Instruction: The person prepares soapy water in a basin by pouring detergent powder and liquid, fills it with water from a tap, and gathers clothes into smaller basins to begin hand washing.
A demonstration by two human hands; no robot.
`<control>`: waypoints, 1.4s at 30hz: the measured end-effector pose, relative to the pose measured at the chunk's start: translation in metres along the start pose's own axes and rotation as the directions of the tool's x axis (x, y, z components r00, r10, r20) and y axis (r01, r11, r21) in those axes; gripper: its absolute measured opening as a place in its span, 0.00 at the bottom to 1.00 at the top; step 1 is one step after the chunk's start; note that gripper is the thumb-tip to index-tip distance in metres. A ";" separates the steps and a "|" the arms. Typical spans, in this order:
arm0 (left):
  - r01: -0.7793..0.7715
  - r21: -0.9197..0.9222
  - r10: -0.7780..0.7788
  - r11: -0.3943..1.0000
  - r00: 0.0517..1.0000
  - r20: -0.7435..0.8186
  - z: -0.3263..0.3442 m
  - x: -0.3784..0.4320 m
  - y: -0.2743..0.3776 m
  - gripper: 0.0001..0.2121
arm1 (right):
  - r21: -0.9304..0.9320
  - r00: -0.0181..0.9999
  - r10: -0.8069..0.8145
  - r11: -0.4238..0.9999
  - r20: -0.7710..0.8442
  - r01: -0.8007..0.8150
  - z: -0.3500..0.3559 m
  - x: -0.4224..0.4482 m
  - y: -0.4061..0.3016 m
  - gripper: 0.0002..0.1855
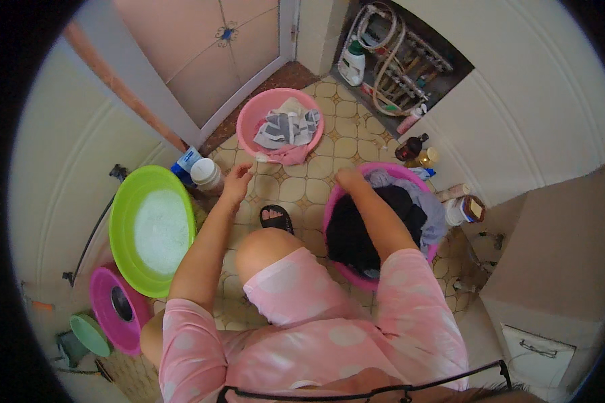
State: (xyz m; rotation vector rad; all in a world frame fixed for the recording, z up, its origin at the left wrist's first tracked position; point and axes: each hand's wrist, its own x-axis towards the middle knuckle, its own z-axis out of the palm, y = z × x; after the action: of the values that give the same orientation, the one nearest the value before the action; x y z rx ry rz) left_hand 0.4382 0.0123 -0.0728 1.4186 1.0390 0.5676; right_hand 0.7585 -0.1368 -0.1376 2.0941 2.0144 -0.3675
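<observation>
My left hand (237,185) is in the air over the tiled floor, its fingers slightly apart and nothing in them. Just left of it stands a white-lidded jar (206,174). My right hand (349,180) is at the left rim of a magenta basin (331,206), fingers curled and partly hidden; whether it grips the rim is unclear. In that basin lie black clothing (378,229) and a grey-lilac garment (426,206). Ahead, a pink basin (247,128) holds a grey-and-white striped cloth (282,130) and a pink cloth (292,155).
To the left, a lime-green basin (123,226) contains sudsy water (161,231); a second magenta basin (103,302) and a small green bowl (91,335) are below it. Several bottles, including a dark one (410,147), line the right wall. A detergent bottle (353,68) stands among wall pipes.
</observation>
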 end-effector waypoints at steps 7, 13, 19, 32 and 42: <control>-0.045 -0.048 0.043 0.998 0.998 -0.047 -0.013 -0.002 -0.006 0.13 | 0.266 0.951 0.132 0.963 -0.281 -0.055 -0.034 0.004 -0.038 0.23; 0.025 -0.115 -0.033 0.993 0.998 -0.062 -0.002 -0.001 -0.014 0.14 | 0.320 0.971 0.203 0.918 0.128 -0.234 -0.034 -0.030 -0.112 0.47; 0.045 -0.082 -0.045 0.996 0.999 -0.007 0.002 -0.002 -0.002 0.15 | 0.314 0.900 0.338 0.853 0.277 -0.417 -0.001 0.005 -0.135 0.58; -0.029 -0.008 0.029 1.000 0.999 0.024 -0.036 -0.035 0.046 0.13 | 0.184 0.911 0.192 0.945 0.364 -0.272 -0.050 0.044 -0.111 0.47; -0.117 0.177 0.163 0.977 0.949 -0.270 -0.175 -0.147 0.145 0.13 | 0.220 0.986 -0.039 0.973 -0.163 0.075 -0.270 0.089 -0.186 0.19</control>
State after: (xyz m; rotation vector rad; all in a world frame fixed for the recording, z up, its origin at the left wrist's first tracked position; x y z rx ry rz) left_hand 0.2582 -0.0027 0.1288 1.5917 1.2382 0.8263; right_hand 0.5845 0.0426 0.0931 2.2661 2.2201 -0.4750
